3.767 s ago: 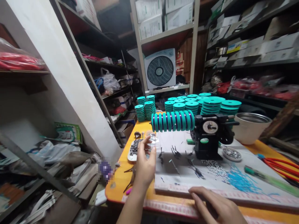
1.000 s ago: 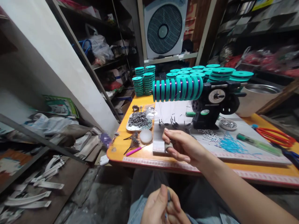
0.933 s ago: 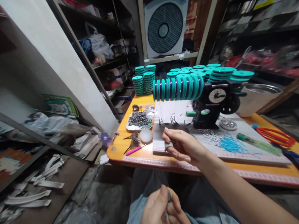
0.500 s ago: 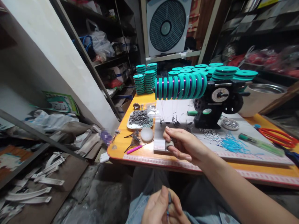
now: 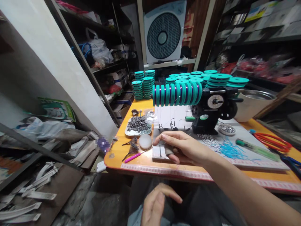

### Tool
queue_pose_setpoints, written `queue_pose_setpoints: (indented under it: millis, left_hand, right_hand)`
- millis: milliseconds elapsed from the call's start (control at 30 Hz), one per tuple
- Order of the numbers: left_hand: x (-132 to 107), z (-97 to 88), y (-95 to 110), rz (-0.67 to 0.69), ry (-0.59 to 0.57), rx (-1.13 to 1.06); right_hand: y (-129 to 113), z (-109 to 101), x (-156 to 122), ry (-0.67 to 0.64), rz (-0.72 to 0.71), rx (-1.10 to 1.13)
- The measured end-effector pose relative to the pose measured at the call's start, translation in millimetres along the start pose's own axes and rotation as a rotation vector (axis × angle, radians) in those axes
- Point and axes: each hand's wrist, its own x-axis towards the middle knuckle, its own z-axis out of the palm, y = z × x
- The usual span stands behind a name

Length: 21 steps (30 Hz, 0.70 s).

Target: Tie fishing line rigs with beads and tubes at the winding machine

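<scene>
My right hand (image 5: 188, 148) reaches over the front edge of the orange table (image 5: 131, 164). Its index finger is stretched out, the others loosely curled over the white board (image 5: 237, 158). A grey finger sleeve (image 5: 168, 151) sits on one finger. Nothing shows in its grasp. My left hand (image 5: 155, 205) hangs low over my lap with fingers apart and nothing visible in them. Behind stands a black winding machine (image 5: 210, 111) carrying a row of teal spools (image 5: 176, 94) wound with purple line.
A tray of grey sinkers (image 5: 138, 125), a white round lump (image 5: 145, 141) and a pink-handled tool (image 5: 134, 156) lie left of the board. Blue bits (image 5: 229, 149), a green tool (image 5: 256, 149), red-handled scissors (image 5: 272, 141), a bowl (image 5: 254, 105) and stacked spools (image 5: 142, 88) stand beyond. Cluttered shelves flank both sides.
My left hand has spread its fingers; the small thing it pinched is no longer seen. My right hand has come down onto the board's front edge. The view has shifted slightly.
</scene>
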Motion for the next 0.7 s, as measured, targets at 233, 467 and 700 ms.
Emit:
queue_pose_setpoints:
  millis: [233,467,700]
  left_hand:
    - [4.6,-9.0,-16.4,-0.356,-0.166,-0.42]
    - [-4.2,-1.9,-3.0,-0.493,-0.127,-0.525]
    - [-5.1,5.6,6.8,-0.547,-0.034,-0.543]
  right_hand:
    - [-9.1,-2.5,5.4,0.029,-0.003,-0.035]
    - [-5.5,-3.5,3.7,0.061,0.019,0.049]
    - [-4.8,-3.4,2.8,0.074,0.012,0.065]
